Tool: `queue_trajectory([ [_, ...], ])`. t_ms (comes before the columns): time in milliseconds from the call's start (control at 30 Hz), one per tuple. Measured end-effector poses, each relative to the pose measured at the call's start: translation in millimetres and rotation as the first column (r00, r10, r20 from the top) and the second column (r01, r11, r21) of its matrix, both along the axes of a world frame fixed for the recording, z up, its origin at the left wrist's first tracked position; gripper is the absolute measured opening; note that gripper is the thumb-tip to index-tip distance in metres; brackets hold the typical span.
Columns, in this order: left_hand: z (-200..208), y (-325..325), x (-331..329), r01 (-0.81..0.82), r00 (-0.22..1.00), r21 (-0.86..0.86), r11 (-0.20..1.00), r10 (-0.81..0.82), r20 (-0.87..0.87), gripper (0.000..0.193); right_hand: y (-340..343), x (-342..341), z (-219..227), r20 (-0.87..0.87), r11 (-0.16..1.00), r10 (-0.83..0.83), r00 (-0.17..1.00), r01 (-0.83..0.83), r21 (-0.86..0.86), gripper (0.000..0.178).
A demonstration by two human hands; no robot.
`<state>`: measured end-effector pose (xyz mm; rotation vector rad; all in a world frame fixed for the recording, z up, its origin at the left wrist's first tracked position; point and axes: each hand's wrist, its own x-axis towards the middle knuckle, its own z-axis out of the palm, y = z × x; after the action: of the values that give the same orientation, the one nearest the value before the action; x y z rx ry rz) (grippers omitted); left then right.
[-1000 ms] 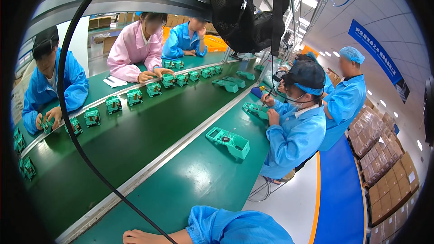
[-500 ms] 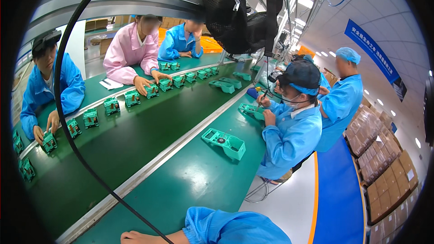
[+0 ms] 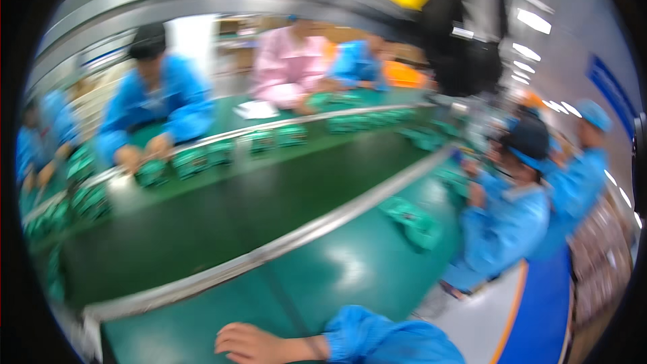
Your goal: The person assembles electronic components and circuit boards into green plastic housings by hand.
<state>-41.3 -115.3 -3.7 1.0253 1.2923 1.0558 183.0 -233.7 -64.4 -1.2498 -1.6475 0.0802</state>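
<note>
A worker's hand [image 3: 253, 342] lies flat on the green table [image 3: 350, 276] at the bottom of a motion-blurred frame, fingers spread and holding nothing; from the blue sleeve [image 3: 387, 337] entering at the lower right it appears to be the right hand, though the blur leaves that unsure. The left hand is out of view. The nearest workpiece, a green plastic tray-like part [image 3: 411, 219], sits well apart from the hand, farther along the table and nearer a seated co-worker in blue [image 3: 512, 222]. Beyond a metal rail [image 3: 269, 249] the dark green conveyor belt [image 3: 222, 209] carries a row of small green assemblies [image 3: 269, 141] past workers on the far side. By these signs the hand is between pieces: any next move calls for a long forward reach to the green part and an open hand closing over its edges.
</note>
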Motion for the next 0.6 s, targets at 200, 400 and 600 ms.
queue_trajectory([
  [200,-59,-52,117,0.794,0.521,-0.206,0.571,-0.465,0.716,0.013,-26,21,17,0.008,0.993,-0.110,0.994,0.110,-0.053,0.025],
  [400,-82,-59,132,0.811,0.520,-0.211,0.546,-0.507,0.687,0.021,-25,24,24,-0.167,0.944,-0.186,0.968,0.129,-0.304,0.009],
  [600,-87,-52,129,0.807,0.523,-0.019,0.590,-0.700,0.486,0.022,-22,23,26,-0.232,0.924,-0.187,0.955,0.090,-0.372,0.006],
])
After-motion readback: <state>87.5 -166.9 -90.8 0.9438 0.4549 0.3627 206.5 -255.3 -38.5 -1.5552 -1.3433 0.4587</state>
